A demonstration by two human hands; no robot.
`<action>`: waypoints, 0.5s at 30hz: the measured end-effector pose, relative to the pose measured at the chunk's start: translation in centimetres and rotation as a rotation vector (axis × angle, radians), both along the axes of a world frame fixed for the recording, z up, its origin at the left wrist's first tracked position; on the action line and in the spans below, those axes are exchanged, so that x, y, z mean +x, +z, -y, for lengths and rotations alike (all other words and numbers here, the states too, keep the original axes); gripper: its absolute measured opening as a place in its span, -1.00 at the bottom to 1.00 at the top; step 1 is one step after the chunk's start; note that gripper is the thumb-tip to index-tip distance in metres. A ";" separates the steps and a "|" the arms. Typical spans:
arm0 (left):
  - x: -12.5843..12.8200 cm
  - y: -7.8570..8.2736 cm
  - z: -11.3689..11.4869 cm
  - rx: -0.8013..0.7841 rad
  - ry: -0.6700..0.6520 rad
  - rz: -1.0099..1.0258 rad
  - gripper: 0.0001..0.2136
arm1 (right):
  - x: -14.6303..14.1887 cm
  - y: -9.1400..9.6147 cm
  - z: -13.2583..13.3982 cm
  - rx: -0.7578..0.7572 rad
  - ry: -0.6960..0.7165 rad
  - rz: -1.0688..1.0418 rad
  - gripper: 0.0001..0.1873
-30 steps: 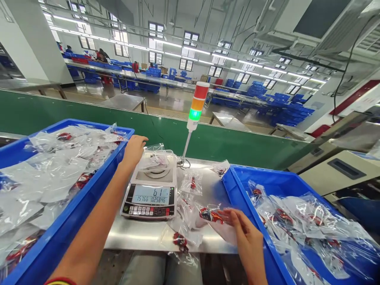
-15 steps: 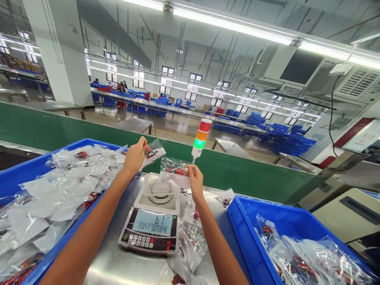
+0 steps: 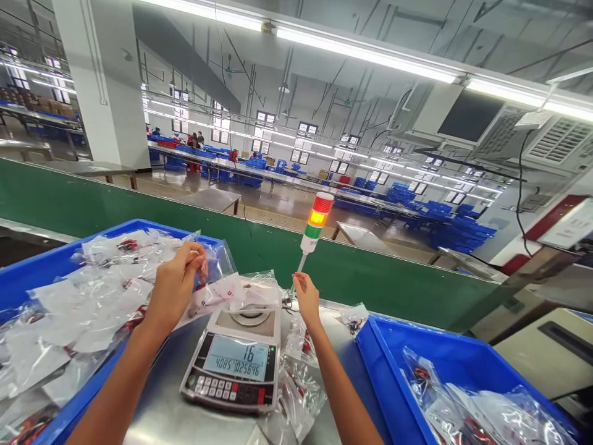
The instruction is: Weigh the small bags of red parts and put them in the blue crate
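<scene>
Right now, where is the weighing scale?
In the head view, the scale sits low in the middle on the steel table, between the left blue bin and the right blue bin, just below the clear bag in the left hand.

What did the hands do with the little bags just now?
The left hand lifted a clear plastic bag off the grey digital scale toward the left blue plastic bin. The right hand brought another clear bag onto its pan. The display went from 61 to 16. Scale and bin stayed put.

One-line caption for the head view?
Left hand holds a clear packet by the scale; right hand beside a second packet on its pan.
</scene>
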State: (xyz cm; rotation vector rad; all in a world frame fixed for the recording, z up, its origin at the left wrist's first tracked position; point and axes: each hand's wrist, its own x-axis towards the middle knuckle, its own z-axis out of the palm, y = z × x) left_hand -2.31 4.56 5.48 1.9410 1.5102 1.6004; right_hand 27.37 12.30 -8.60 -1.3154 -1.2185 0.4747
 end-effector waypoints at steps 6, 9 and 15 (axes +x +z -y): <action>0.3 -0.6 -0.7 -0.035 -0.021 -0.047 -0.77 | -1.0 -0.1 0.1 0.007 0.056 0.004 -0.61; 0.3 -0.8 -0.8 -0.051 -0.029 -0.040 -0.77 | -1.2 -0.2 0.1 0.004 0.067 -0.005 -0.60; 0.0 -1.3 -0.9 -0.087 -0.032 -0.032 -0.77 | -1.3 -0.4 -0.2 -0.004 0.084 -0.013 -0.60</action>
